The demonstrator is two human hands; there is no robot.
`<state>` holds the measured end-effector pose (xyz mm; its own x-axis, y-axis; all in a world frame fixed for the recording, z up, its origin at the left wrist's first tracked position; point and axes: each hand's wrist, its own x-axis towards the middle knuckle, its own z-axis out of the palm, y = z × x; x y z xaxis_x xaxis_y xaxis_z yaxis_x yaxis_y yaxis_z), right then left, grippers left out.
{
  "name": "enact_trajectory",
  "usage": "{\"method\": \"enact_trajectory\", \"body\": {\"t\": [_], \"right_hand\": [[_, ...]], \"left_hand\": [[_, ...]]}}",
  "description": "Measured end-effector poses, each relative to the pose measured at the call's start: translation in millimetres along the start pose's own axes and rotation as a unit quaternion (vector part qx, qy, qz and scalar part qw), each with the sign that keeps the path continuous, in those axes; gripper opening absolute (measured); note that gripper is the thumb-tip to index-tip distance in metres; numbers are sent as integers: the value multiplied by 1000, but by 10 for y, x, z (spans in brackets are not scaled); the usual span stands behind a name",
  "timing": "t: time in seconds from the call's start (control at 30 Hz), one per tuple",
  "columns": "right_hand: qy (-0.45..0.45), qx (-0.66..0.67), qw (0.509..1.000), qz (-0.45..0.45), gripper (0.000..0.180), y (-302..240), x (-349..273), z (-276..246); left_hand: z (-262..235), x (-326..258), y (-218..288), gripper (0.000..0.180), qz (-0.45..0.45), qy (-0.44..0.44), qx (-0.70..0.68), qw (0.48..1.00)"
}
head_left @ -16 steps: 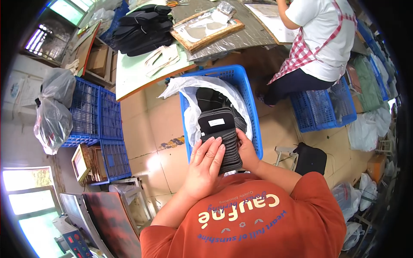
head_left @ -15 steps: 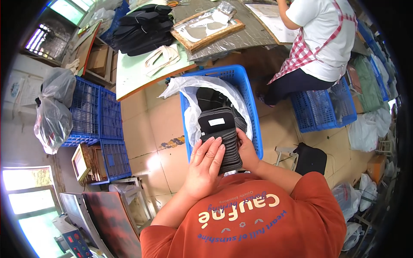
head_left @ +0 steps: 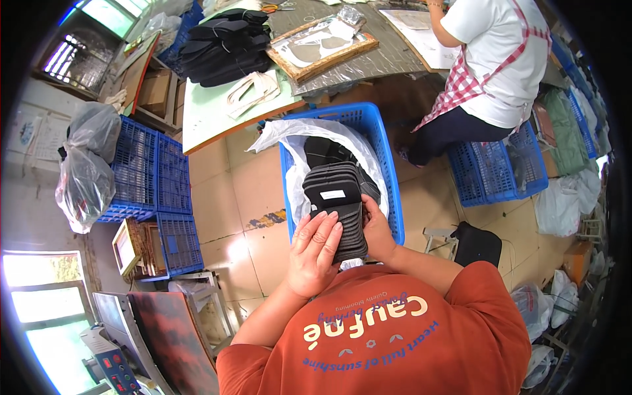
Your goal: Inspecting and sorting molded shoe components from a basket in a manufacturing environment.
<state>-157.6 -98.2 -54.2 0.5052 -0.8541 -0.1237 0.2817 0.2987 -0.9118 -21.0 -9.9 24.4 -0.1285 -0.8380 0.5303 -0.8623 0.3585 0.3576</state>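
Note:
Between my hands, in front of my chest, is a thick stack of black fabric pieces with grey edges. A small white label shows on the face of one piece, and layered edges fan out beyond it. My left hand lies over the stack's left side, fingers stretched across its top and the thumb hidden. Around the right side my right hand grips the stack, its fingertips partly hidden. Just beyond, more black pieces lie in a white plastic bag lining a blue basket.
A worktable ahead carries a pile of black pieces, white straps and a wooden frame. A co-worker sits at the right. Blue crates stand left; a black-seated stool is at right.
The labelled piece has tipped toward me, and several layered edges now show beyond it. Both hands keep hold of the stack. The view has shifted slightly.

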Motion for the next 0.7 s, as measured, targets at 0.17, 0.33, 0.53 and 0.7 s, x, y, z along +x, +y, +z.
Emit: {"method": "enact_trajectory", "body": {"t": [0.17,0.33,0.53,0.7], "right_hand": [[-3,19,1000,-2,72,-8,11,7],[-18,-18,999,-31,74,25,-10,-33],[-31,-38,998,-36,78,14,-6,-40],[-17,-37,999,-26,78,14,20,-46]], "left_hand": [[-29,49,-1,74,-6,-13,6,1000],[-168,256,-11,67,-90,-65,-39,993],[-290,371,-60,62,-93,-142,-67,983],[-216,268,-19,63,-68,-104,-56,991]]}}
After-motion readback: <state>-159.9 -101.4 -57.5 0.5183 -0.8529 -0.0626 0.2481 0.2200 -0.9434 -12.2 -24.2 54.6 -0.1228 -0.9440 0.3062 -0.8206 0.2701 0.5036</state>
